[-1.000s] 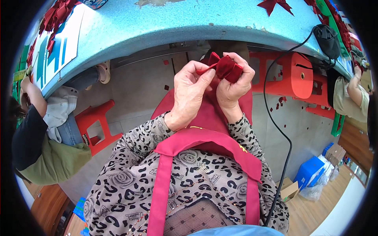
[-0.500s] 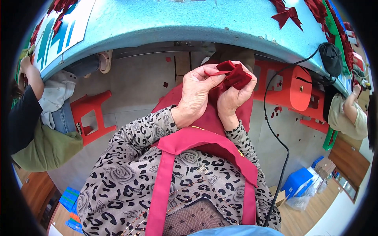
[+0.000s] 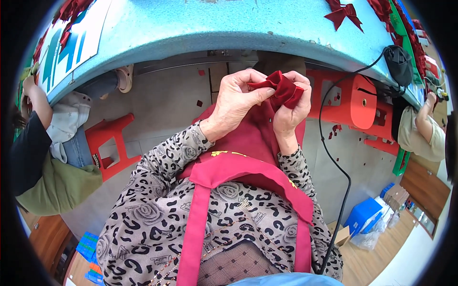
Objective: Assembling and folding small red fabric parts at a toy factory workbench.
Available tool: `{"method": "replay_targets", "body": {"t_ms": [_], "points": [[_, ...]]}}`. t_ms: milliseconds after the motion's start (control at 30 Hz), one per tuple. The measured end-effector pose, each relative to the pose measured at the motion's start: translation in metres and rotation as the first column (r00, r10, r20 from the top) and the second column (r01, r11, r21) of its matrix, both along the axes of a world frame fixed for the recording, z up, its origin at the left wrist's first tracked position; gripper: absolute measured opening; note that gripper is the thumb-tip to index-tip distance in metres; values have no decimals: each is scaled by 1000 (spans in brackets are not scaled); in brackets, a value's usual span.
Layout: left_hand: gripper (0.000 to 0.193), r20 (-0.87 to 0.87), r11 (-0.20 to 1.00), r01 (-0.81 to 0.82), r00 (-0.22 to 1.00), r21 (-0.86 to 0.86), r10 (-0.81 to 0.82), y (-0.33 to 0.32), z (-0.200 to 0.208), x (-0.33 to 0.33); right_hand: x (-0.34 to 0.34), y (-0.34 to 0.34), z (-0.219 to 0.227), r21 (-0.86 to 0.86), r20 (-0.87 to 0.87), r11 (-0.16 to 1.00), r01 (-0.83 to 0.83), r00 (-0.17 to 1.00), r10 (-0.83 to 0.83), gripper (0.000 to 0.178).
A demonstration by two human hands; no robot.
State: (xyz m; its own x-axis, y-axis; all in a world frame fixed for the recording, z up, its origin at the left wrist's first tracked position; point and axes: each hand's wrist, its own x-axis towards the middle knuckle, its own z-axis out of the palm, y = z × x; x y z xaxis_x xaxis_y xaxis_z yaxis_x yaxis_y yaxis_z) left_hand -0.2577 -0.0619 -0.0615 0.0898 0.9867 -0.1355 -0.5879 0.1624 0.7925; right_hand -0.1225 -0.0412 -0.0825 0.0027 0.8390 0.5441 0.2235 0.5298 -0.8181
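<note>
Between my two hands, above my lap and in front of the table edge, is a folded dark red velvet ribbon bow (image 3: 285, 90). My left hand (image 3: 237, 97) pinches its left side between thumb and fingers. Around its right side curl the fingers of my right hand (image 3: 295, 108). The ribbon's loops bulge upward between the hands; its underside is hidden by my fingers. A finished-looking red bow (image 3: 344, 15) lies on the blue table (image 3: 214, 24), beyond my hands to the right.
A black cable (image 3: 334, 159) runs from a black pouch (image 3: 398, 66) on the table edge down my right side. Red stools (image 3: 110, 143) stand left and right. People sit on both sides; one's sleeve (image 3: 31, 148) shows left. A blue box (image 3: 363, 215) sits on the floor.
The ribbon has turned slightly and its loops have shifted in my fingers. My hands stay close together, the left a little higher. The view has shifted slightly.
</note>
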Motion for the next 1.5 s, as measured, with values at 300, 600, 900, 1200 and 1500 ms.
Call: {"method": "replay_targets", "body": {"t_ms": [300, 600, 900, 1200, 1500], "points": [[7, -324, 934, 164, 945, 318, -56, 32, 13, 35, 55, 14, 8, 11, 122, 993, 119, 985, -120, 16], [16, -603, 627, 255, 668, 736, 436, 50, 23, 66, 98, 25, 28, -180, 21, 983, 27, 1000, -24, 4], [16, -529, 616, 172, 713, 769, 461, 53, 25, 84, 99, 16, 34, -477, -700, 802, -360, 707, -99, 13], [7, -117, 969, 128, 988, 211, -105, 40, 20, 96, 114, 20, 35, -109, 153, 989, 98, 985, -80, 18], [7, -414, 900, 98, 905, 425, 97, 40, 23, 100, 116, 18, 34, -506, -599, 746, -433, 798, 57, 18]]}}
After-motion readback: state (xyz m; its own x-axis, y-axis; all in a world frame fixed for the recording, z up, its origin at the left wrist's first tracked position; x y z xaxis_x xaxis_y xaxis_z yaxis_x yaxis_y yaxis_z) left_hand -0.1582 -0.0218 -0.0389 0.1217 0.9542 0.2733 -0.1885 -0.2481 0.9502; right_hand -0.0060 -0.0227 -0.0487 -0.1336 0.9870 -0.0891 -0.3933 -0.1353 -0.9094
